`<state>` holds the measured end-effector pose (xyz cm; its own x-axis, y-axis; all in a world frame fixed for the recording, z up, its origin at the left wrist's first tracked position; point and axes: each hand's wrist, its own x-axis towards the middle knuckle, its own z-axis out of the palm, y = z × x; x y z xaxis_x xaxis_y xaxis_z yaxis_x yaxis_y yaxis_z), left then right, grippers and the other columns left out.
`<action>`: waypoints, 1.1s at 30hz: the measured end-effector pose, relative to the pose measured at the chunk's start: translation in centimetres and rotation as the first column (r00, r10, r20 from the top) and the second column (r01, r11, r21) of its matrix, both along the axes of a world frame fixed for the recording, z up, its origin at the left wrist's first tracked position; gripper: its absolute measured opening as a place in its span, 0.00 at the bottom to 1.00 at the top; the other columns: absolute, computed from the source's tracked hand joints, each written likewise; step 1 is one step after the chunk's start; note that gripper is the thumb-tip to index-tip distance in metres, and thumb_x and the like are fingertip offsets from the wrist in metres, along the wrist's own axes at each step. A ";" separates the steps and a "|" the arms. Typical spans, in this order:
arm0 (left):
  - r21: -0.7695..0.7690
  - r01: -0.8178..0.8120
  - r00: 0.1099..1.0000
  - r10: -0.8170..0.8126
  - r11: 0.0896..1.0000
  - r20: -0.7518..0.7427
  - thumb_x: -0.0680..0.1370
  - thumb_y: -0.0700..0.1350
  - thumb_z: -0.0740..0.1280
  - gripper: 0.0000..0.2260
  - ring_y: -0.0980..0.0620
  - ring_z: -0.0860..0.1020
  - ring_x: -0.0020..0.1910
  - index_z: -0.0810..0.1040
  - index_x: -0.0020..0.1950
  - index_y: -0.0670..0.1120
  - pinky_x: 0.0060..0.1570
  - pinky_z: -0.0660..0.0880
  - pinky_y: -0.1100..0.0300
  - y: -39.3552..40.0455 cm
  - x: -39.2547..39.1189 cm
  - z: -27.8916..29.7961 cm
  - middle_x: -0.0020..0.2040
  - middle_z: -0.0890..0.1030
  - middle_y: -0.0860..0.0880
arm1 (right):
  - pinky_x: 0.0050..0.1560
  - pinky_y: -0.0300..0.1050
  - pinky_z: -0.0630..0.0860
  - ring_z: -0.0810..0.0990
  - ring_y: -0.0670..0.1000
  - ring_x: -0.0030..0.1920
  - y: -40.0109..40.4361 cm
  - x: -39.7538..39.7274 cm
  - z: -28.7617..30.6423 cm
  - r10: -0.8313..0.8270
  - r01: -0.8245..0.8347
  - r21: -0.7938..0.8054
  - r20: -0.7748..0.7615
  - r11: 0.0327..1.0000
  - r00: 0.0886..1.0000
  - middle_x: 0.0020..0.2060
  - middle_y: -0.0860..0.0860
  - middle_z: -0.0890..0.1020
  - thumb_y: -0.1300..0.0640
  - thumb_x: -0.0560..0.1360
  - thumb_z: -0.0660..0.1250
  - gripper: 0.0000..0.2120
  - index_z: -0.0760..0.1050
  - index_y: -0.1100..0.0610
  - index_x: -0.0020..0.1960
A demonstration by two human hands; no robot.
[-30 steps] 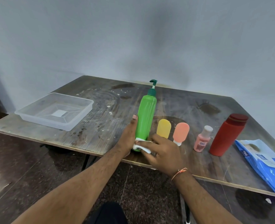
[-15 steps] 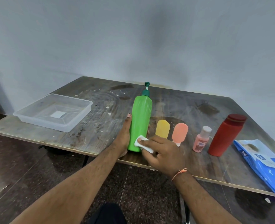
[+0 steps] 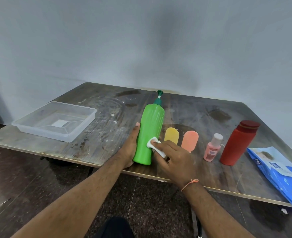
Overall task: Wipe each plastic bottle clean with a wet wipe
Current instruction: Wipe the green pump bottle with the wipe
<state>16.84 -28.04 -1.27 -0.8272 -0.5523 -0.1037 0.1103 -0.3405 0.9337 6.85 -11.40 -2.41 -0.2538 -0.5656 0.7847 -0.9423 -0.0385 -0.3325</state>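
Bottle [image 3: 149, 134] stands gripped by the left hand [image 3: 130, 148]; right hand [image 3: 172, 158] pinches a wipe [image 3: 154, 146] against it.

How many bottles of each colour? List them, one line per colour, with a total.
Green: 1
Yellow: 1
Orange: 1
Pink: 1
Red: 1
Total: 5 bottles
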 end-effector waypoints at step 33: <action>0.035 -0.045 0.999 0.045 0.998 -0.016 0.84 0.67 0.48 0.34 0.42 0.86 0.54 0.82 0.65 0.43 0.58 0.82 0.46 0.8 0.2 0.7 0.58 0.86 0.39 | 0.35 0.27 0.67 0.81 0.43 0.40 0.1 0.1 0.5 -0.113 0.097 0.108 0.150 0.989 0.982 0.48 0.39 0.88 0.51 0.81 0.73 0.07 0.82 0.44 0.58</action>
